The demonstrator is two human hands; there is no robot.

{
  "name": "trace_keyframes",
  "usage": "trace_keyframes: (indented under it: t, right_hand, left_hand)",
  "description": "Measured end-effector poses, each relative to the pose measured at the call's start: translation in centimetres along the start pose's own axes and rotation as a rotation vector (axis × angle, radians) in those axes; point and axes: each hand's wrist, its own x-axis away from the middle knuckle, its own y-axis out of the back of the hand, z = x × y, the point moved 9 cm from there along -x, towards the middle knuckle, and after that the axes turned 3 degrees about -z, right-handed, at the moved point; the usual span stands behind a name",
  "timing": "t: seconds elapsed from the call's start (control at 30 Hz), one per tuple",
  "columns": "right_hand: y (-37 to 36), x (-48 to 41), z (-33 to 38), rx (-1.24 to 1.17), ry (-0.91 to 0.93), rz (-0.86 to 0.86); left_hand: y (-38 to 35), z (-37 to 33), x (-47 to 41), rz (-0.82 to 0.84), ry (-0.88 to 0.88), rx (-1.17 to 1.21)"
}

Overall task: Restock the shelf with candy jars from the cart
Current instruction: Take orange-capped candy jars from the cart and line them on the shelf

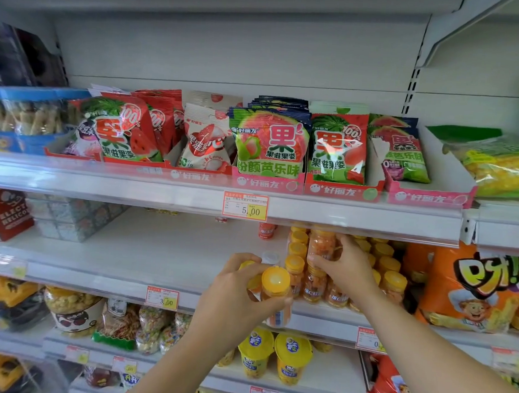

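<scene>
Several small clear candy jars with yellow lids [335, 281] stand in rows on the middle white shelf [144, 249], right of centre. My right hand [343, 269] grips one orange-filled jar [321, 246], lifted above the front row just under the upper shelf's edge. My left hand [239, 293] holds a bundle of two or three jars [276, 292] in front of the shelf's rim, lids toward me; a clear-capped one pokes out behind. The cart is out of view.
Gummy bags in red display boxes [267, 147] fill the upper shelf. Orange snack bags [472, 291] stand right of the jars; a red box [3, 212] and a patterned box [72, 217] are at the left. Yellow cups [271, 356] and more jars sit below.
</scene>
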Motion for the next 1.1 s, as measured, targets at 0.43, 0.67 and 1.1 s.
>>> trace_keyframes:
  t: [0.43, 0.67, 1.1]
  right_hand:
    - [0.8, 10.9, 5.8, -0.082, 0.092, 0.318]
    - [0.6, 11.2, 6.0, -0.154, 0.088, 0.072]
    - [6.7, 2.2, -1.3, -0.221, -0.133, 0.136]
  left_hand:
    - [-0.9, 0.1, -1.4, -0.07, 0.058, 0.158]
    - [-3.8, -2.7, -1.5, -0.006, 0.03, 0.198]
    - [-3.3, -2.6, -1.2, 0.01, 0.017, 0.319]
